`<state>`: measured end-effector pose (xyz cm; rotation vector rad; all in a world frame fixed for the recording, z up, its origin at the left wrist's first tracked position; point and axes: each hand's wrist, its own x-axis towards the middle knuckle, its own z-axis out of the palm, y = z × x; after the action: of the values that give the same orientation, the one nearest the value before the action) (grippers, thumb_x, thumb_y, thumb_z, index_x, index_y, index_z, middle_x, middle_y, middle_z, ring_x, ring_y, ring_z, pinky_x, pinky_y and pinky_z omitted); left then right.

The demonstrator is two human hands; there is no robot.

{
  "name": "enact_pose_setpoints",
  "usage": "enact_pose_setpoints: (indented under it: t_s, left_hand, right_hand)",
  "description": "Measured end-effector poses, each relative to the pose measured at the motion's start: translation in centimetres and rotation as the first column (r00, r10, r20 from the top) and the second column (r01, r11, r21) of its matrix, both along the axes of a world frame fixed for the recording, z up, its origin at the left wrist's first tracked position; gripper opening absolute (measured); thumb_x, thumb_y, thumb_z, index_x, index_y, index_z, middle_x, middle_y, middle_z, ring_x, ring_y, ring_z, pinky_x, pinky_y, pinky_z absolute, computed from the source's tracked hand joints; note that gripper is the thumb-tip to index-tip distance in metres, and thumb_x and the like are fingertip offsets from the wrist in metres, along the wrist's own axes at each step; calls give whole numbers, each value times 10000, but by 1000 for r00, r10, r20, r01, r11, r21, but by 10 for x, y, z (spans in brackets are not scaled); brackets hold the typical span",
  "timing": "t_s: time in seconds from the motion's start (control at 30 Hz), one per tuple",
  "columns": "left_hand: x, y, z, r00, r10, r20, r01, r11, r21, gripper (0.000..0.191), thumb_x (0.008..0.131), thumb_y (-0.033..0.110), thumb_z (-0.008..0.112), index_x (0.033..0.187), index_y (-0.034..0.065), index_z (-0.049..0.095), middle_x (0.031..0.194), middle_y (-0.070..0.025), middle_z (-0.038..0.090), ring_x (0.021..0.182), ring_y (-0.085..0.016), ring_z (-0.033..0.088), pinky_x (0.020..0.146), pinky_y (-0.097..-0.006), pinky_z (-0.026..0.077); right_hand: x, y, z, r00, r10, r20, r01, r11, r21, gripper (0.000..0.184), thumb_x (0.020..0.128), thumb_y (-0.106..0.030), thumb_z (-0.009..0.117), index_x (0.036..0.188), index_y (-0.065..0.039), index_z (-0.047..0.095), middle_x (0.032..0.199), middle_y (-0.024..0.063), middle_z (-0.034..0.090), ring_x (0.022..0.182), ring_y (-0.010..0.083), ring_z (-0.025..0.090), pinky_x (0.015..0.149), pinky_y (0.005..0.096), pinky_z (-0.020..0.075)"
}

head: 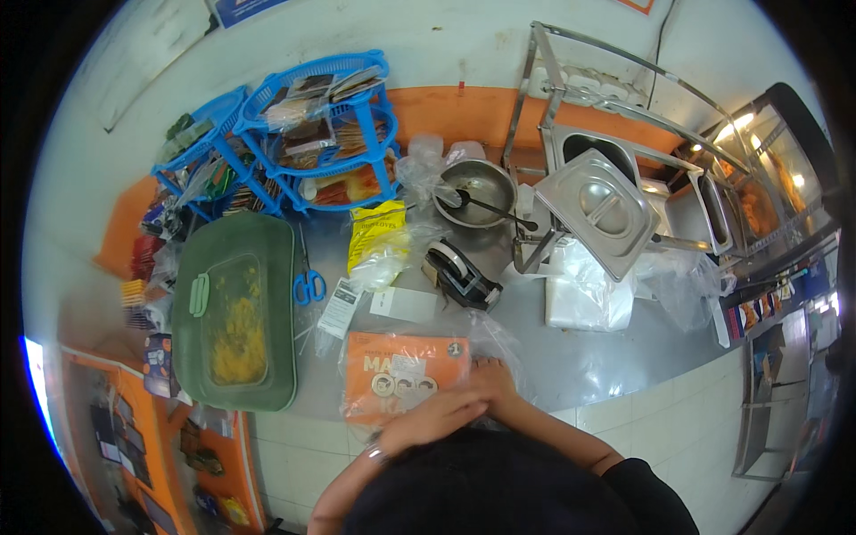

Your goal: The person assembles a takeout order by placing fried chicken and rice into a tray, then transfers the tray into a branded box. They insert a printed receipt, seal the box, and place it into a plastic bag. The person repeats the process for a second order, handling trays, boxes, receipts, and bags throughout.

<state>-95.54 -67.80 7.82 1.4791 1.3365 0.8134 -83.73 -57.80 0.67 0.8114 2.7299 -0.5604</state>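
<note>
An orange printed packet [408, 361] in a clear plastic bag lies flat on the steel table before me. My left hand [435, 418] rests across its lower right part, fingers stretched toward my other hand. My right hand [493, 382] is at the packet's right edge, on the loose clear plastic, its fingers partly bent. The two hands touch or overlap; whether either pinches the plastic cannot be told. Just beyond the packet are a white card [404, 304], a printed label slip [340, 307] and a black tape dispenser [461, 274]. Blue-handled scissors [309, 287] lie farther left.
A green-lidded container [284, 321] stands at the left. Behind are blue plastic basket racks [314, 164], a yellow disposable-gloves packet [376, 231] and a steel bowl [478, 190] with a black ladle. At right, a steel pan lid [602, 210] on a metal frame overhangs plastic bags [588, 301].
</note>
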Motion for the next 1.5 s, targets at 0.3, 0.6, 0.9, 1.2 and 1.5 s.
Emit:
enact_pose_setpoints:
  t_s: [0.3, 0.6, 0.9, 1.2, 1.5]
  left_hand:
    - [-27, 34, -66, 724, 208, -658, -152, 978, 142, 608, 729, 346, 659, 1250, 118, 443, 1174, -130, 480, 1148, -318, 413, 960, -457, 323]
    - [-9, 44, -29, 615, -12, -788, -175, 973, -151, 683, 692, 440, 678, 1274, 180, 432, 1111, -137, 495, 1036, -302, 485, 839, -453, 394]
    - [8, 74, -68, 641, 161, -751, -109, 987, 118, 319, 749, 323, 637, 980, 109, 584, 946, -138, 527, 880, -329, 550, 744, -426, 463]
    - [3, 34, -88, 666, 270, -695, -197, 963, 185, 292, 786, 273, 585, 1012, 89, 594, 975, -142, 588, 864, -280, 588, 718, -413, 473]
    - [-26, -111, 27, 485, 99, -869, 119, 977, 178, 98, 754, 132, 568, 825, 104, 629, 667, -81, 600, 669, -209, 617, 552, -323, 464]
  right_hand:
    - [55, 21, 14, 783, -321, -533, 449, 884, 127, 297, 734, -248, 646, 961, -62, 601, 946, 149, 569, 894, 310, 535, 729, 410, 409]
    - [2, 80, 20, 651, -517, -556, 252, 838, -484, 202, 718, -214, 626, 788, -28, 592, 725, 190, 594, 705, 377, 579, 624, 449, 447]
    - [-2, 87, 9, 827, -330, -454, 381, 925, 21, 185, 678, -208, 647, 727, -46, 572, 674, 163, 587, 649, 366, 583, 558, 449, 433]
    - [38, 55, 95, 723, -263, -639, 166, 964, -208, 192, 664, -162, 674, 777, -64, 553, 636, 140, 563, 594, 317, 580, 517, 402, 428]
    - [136, 61, 151, 993, 119, 3, -110, 921, -373, 338, 683, -220, 710, 982, -121, 588, 689, 115, 611, 620, 289, 595, 570, 361, 460]
